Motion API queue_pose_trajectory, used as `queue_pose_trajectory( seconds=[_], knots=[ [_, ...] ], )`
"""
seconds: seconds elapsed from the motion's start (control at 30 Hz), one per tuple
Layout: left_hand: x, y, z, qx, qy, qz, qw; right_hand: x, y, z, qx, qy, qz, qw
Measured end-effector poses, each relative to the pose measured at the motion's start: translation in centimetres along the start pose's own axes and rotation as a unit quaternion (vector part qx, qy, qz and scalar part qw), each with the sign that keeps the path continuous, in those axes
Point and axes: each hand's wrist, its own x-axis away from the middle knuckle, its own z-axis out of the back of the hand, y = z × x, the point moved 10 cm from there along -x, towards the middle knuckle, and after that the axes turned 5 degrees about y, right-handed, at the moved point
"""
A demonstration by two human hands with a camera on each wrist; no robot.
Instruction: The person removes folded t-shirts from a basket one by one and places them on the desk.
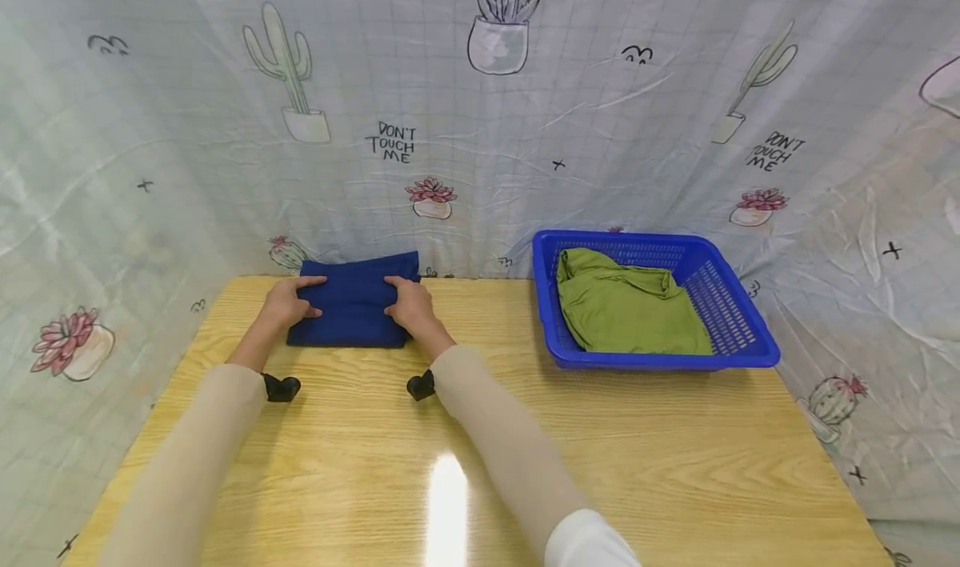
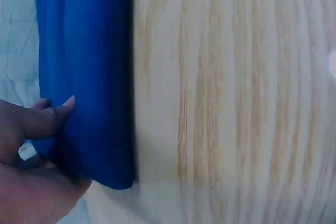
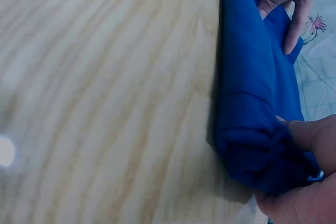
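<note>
A wooden table (image 1: 480, 434) is standing against a cactus-print curtain (image 1: 450, 117). A folded blue cloth (image 1: 352, 308) is lying at the table's far edge, touching the curtain. The left hand (image 1: 288, 303) is gripping its left end, fingers curled over the fold; the right hand (image 1: 408, 304) is pinching the bunched right end. The cloth is likely soft, light and limp, so it is best held at both ends. Well apart on the right, a blue basket (image 1: 742, 333) is holding a crumpled green garment (image 1: 630, 313).

Surface: wooden table (image 1: 637, 459)
On it: folded blue cloth (image 1: 352, 308), far left; blue basket (image 1: 738, 313), far right
</note>
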Motion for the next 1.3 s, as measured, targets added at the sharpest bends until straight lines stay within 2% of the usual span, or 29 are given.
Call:
queue_pose_trajectory(
  seconds=[0.2, 0.37, 0.63, 0.8, 0.9, 1.07, 1.2, 1.3],
  knots=[
    [-0.4, 0.2, -0.3, 0.009, -0.008, 0.011, 0.9999, -0.2, 0.6, -0.1, -0.014, -0.023, -0.045, 0.999],
    [-0.4, 0.1, -0.3, 0.005, -0.007, 0.014, 0.9999, -0.3, 0.7, -0.3, -0.023, -0.022, -0.045, 0.998],
    [0.2, 1.1, -0.4, -0.038, 0.005, -0.010, 0.9992, 0.4, 1.1, -0.4, -0.010, -0.021, -0.027, 0.999],
    [1.4, 3.4, -0.4, -0.125, 0.047, -0.050, 0.9898, 1.6, 1.1, 0.1, 0.026, -0.045, -0.023, 0.998],
    [2.0, 4.9, -0.5, -0.145, 0.073, -0.061, 0.9849, 2.4, 1.1, 1.1, 0.039, -0.065, -0.007, 0.997],
    [2.9, 8.1, -0.6, -0.134, 0.087, -0.088, 0.9832, 3.6, 0.6, 4.6, 0.043, -0.068, 0.036, 0.996],
    [3.9, 11.1, -1.2, -0.112, 0.080, -0.125, 0.9825, 4.6, 0.7, 8.0, 0.067, -0.055, 0.077, 0.993],
    [4.7, 13.3, -1.9, -0.084, 0.068, -0.155, 0.9819, 5.6, 1.3, 10.4, 0.061, -0.056, 0.095, 0.992]
  ],
)
